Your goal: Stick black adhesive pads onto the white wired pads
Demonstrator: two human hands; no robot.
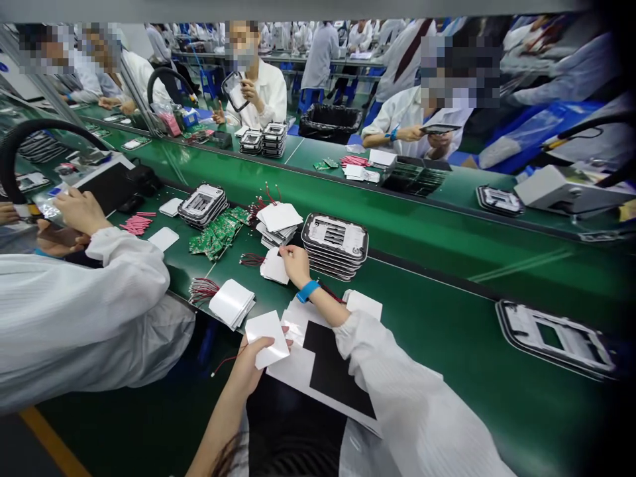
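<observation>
"Item one: left hand [251, 361]?"
"Thumb above, fingers beneath, clamped on one white panel [268, 336] — nearer the wearer than the tall frame stack [335, 246], and well apart from it. Red lead [224, 361] hanging alongside."
"Item two: right hand [297, 265]?"
"Blue wristband [308, 291]; just left of the tall frame stack. Fingertips at the corner of a low panel pile [275, 267] — whether pinching it, I cannot tell."
"Remaining stock?"
"Left of the tall frame stack: green circuit boards [218, 235], small frame stack [202, 204]. Left and nearer the wearer: panel bundle [232, 303], red leads attached. Right, well apart: single frame [556, 338], lying flat."
</observation>
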